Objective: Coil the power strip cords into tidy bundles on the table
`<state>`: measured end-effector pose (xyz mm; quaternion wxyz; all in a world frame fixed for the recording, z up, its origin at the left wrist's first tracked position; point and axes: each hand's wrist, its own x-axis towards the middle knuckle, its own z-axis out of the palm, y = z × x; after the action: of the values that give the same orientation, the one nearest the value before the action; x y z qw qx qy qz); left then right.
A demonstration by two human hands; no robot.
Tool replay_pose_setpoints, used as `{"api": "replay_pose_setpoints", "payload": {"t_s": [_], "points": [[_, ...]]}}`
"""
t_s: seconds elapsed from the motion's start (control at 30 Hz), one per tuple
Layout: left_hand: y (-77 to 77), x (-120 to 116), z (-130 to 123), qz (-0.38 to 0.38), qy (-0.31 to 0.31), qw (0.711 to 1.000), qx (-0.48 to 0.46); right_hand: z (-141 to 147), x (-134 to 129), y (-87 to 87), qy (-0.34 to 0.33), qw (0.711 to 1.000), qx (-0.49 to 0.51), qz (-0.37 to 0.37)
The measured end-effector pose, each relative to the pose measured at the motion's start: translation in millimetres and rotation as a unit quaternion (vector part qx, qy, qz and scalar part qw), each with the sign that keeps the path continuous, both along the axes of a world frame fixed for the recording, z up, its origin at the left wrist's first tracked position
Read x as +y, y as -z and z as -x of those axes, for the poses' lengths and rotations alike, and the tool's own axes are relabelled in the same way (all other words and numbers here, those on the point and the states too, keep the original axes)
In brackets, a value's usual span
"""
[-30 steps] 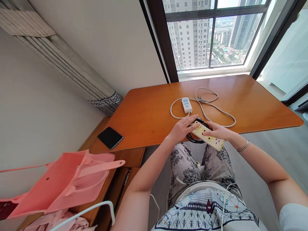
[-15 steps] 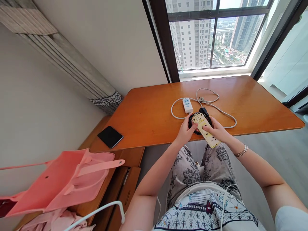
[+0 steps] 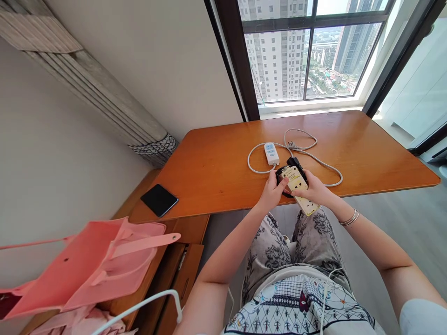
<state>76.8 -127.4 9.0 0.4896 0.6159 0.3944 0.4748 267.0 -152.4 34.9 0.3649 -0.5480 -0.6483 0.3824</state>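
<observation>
Just over the counter's [image 3: 216, 167] near edge, the left hand [image 3: 274, 190] and right hand [image 3: 316, 190] together grip the power strip [image 3: 296, 179], thumbs on its socket face. The black cord [image 3: 279, 176] is already gathered into a coil against the strip; whether it is secured cannot be told. On the counter, the white switch box [image 3: 271, 154] has its lead in loose loops, not bundled. Off the counter's near left corner sits a pink bag [image 3: 129, 260], contents not discernible.

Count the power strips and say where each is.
2: the yellow power strip held by the left hand and right hand, and the white power strip on the table just beyond them. Others could be hidden.
</observation>
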Motion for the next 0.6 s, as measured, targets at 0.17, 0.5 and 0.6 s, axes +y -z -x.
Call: {"api": "replay_pose_setpoints", "payload": {"t_s": [0.17, 0.5, 0.6], "points": [[10.5, -6.5, -13.3, -0.033, -0.027, 0.999, -0.018, 2.7, -2.8, -19.5, 0.022, 0.994, -0.1, -0.023], [24.0, 1.5, -34.9, 0.026, -0.013, 0.996, -0.089, -6.3, 12.4, -32.3, 0.028, 0.963, -0.261, -0.054], [20.9, 9.8, -23.5, 0.009, 0.024, 0.998, -0.061, -23.8, 33.3, -38.6, 0.025, 0.967, -0.247, -0.061]]}}
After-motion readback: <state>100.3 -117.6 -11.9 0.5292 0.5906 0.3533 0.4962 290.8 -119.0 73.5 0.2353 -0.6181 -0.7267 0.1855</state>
